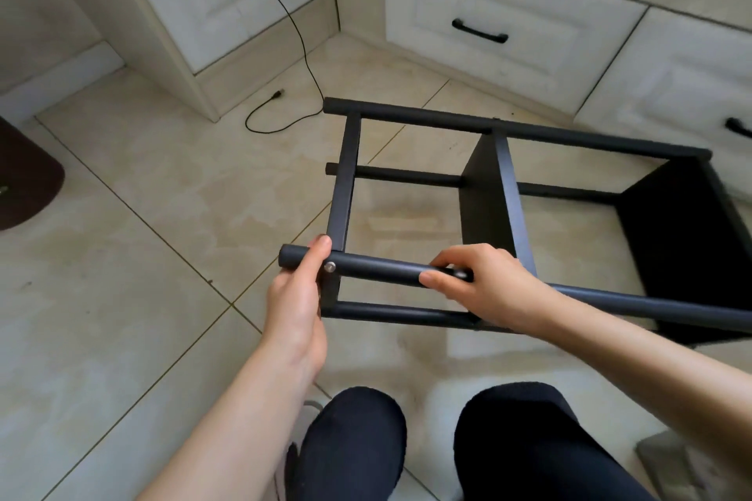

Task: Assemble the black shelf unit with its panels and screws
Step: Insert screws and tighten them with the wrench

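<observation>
Head view looks down on the black shelf unit (504, 216), which lies on its side on the tiled floor (142, 216) just beyond your knees (354, 443), its four round poles running left to right and its flat panels standing on edge between them. Your left hand (295, 305) curls round the left end of the near upper pole (378, 266), thumb tip lying on top of the pole just beside the silver screw head (329, 267) that sits where the left panel (344, 179) meets the pole. Your right hand (484, 289) wraps the same pole further right, fingers bent over it and thumb along its near side; something dark shows at the fingertips, but you cannot tell what it is. A middle panel (492, 191) stands just behind that hand, and a wider panel (683, 248) closes the unit's right end. A thin black cable (301, 49) trails over the floor on the far side, its plug end lying free to the left of the unit. White cabinet fronts with black handles (480, 30) line the far wall. A dark brown mat (24, 179) lies at the left edge, and a grey object (683, 468) sits at the near right, too cropped to identify.
</observation>
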Tool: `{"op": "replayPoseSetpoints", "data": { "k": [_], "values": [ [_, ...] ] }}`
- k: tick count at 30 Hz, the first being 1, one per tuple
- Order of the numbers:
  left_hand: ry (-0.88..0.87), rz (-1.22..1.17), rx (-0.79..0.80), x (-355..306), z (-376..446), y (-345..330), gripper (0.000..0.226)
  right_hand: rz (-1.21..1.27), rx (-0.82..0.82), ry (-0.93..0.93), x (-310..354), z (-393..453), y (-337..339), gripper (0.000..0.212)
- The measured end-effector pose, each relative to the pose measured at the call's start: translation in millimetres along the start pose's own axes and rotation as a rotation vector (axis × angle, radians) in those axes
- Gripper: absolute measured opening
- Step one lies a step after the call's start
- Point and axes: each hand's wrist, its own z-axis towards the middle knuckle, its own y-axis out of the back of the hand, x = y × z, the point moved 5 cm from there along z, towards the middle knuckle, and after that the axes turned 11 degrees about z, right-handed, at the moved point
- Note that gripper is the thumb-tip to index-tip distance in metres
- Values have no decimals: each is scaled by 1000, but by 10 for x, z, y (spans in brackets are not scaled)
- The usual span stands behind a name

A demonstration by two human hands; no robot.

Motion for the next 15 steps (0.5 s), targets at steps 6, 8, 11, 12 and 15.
{"op": "replayPoseSetpoints", "data": {
  "k": [6, 8, 11, 12, 15],
  "values": [
    [-170, 48, 51, -888, -286, -131, 17, 189, -103, 99, 446, -121, 367, 37],
    [-200, 82, 50, -1155, -413, -154, 15, 214, -121, 130, 586, -197, 457, 38],
    [-259, 134, 59, -1508, -635, -198, 15, 293, -124, 175, 792, -331, 575, 33],
    [-282, 152, 66, -1617, -717, -218, 15, 325, -123, 185, 857, -381, 619, 31],
    [-362, 203, 79, -1936, -975, -305, 14, 383, -133, 225, 1053, -553, 769, 25]
  ]
}}
